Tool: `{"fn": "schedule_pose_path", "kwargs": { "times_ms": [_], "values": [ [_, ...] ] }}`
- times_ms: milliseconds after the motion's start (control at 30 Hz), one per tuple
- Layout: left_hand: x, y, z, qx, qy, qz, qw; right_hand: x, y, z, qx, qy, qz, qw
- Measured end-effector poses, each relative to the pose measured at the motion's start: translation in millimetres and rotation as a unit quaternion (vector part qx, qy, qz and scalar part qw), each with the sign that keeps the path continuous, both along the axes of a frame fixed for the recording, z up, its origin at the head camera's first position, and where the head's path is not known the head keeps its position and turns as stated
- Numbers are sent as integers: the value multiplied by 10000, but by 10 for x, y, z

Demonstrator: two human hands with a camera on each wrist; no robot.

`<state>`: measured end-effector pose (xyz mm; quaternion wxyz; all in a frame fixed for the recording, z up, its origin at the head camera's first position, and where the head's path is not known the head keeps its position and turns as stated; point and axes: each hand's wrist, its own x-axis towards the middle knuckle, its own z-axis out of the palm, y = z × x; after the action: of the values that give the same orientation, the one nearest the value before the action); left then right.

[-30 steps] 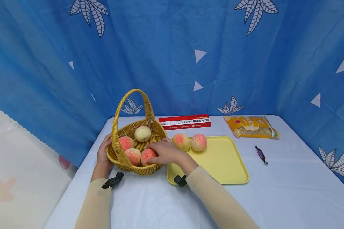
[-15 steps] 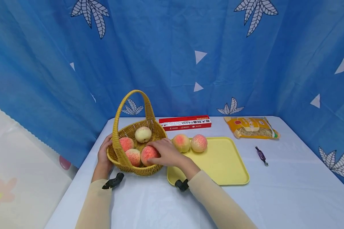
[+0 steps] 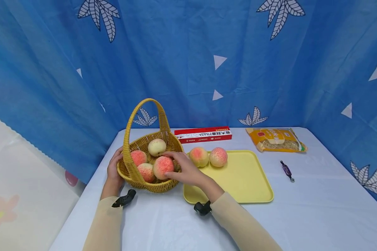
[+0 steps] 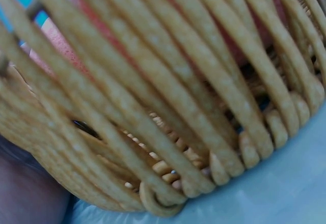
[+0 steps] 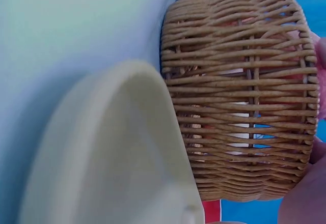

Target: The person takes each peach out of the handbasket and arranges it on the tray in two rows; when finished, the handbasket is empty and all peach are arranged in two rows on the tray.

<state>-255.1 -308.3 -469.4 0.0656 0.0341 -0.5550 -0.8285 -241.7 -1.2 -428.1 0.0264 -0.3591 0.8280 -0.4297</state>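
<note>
A yellow wicker basket [image 3: 168, 187] with a tall arched handle stands at the left of the table. My left hand [image 3: 113, 169] holds its left side at the rim; the left wrist view shows the weave [image 4: 168, 96] up close. Between the thumb and fingers of my right hand [image 3: 188, 171] is a pink-red peach [image 3: 162, 167], high in the basket's front right. Two more reddish peaches [image 3: 139, 157] and a pale one [image 3: 157, 147] lie inside. From the right wrist, the basket's side [image 5: 239, 96] shows, with part of the right hand [image 5: 305, 198] at the edge.
Right of the basket lies a yellow tray [image 3: 238, 184] with two peaches [image 3: 218, 157] at its back left. Behind are a red pasta box [image 3: 203, 135] and an orange food bag [image 3: 275, 140]. A small purple wrapped candy [image 3: 287, 170] lies at right. A blue curtain [image 3: 188, 69] hangs behind.
My right hand has raised the peach slightly from among the others, so more of it shows. The left hand and the basket have stayed in place.
</note>
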Motion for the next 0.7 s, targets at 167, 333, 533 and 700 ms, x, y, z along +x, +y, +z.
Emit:
{"fn": "schedule_pose_path", "kwargs": {
  "times_ms": [167,333,533,700],
  "values": [
    [6,-1,-4,-18,18,21,10000,63,47,22,-458,-328,-8,9984],
    [5,-1,-1,-60,24,-6,10000,102,105,50,-718,-522,-82,9960],
    [-8,-1,-6,-128,41,8,9999,126,190,61,-1069,-584,-208,9923],
    [5,-5,-12,-90,18,19,10000,98,275,69,-1467,-653,-191,9868]
  ]
}}
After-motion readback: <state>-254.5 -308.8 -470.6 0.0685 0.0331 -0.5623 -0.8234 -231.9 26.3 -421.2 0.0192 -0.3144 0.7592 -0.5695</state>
